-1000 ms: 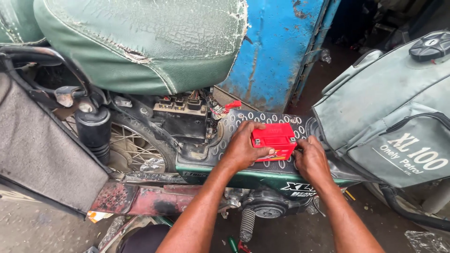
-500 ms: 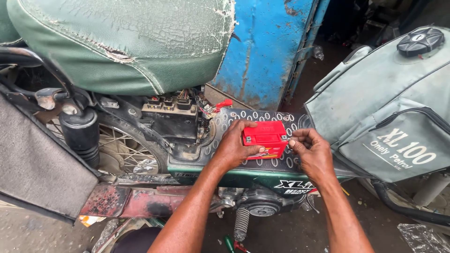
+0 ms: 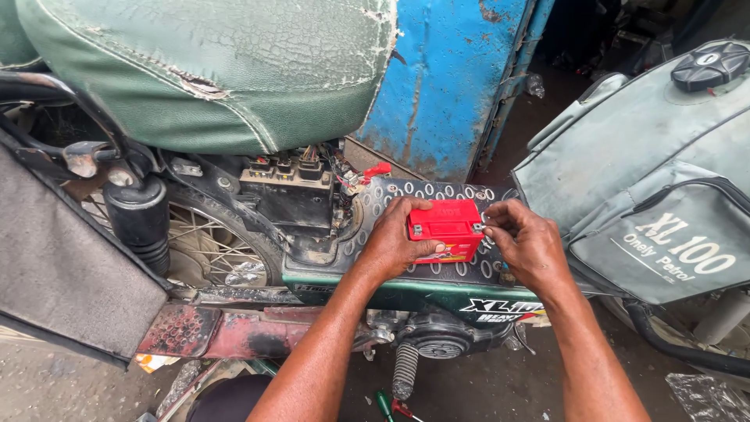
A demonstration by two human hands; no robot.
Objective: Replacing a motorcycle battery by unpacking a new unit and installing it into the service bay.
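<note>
while the small red battery point(image 3: 444, 227) sits on the patterned black footboard mat point(image 3: 437, 192) of the green moped, both hands work at it. the left hand point(image 3: 397, 241) wraps around the battery's left end, fingers curled over the far top edge and the thumb pressed along the near face, so it has a firm hold of the block. the right hand point(image 3: 525, 244) is at the battery's right end, its fingers bent and pinched together at the top right corner, where a small metal terminal shows; whether it holds anything small between the fingertips i cannot tell.

the battery stands upright with its flat red lid facing up, a terminal at each near corner, and a yellow band showing low on the front face under the left thumb. just left of the mat, an older black battery point(image 3: 287, 191) sits in its bay under the cracked green seat point(image 3: 211, 70), with loose wires and a red connector point(image 3: 375, 171) beside it. a black shock absorber point(image 3: 139, 221) and the spoked rear wheel point(image 3: 211, 248) lie further left. a grey fabric tank cover point(image 3: 641, 180) with a black fuel cap point(image 3: 711, 64) fills the right side. behind stands a blue painted metal panel point(image 3: 453, 78). a green-handled screwdriver point(image 3: 384, 405) lies on the ground below.
</note>
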